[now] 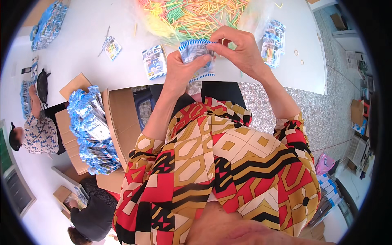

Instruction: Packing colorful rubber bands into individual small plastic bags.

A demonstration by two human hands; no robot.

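Observation:
My left hand (180,72) is wrapped round a fanned stack of small clear packets (195,50) with blue-striped edges, its thumb pressed across their front. At the stack's upper right corner, my right hand (239,48) pinches the edge of a packet between thumb and fingers. Just beyond both hands lies a heap of thin pink, yellow, orange and green sticks (204,18) on clear plastic sheeting. On the white table (98,65), left of my hands, rests a small pile of similar packets (154,63); another pile (271,47) lies to the right.
A cardboard box (118,118) full of blue-and-white packets (92,126) stands left of me. One packet (111,48) lies farther left on the table, and more packets (50,24) are heaped at the far left. Two people (43,132) work on the left side.

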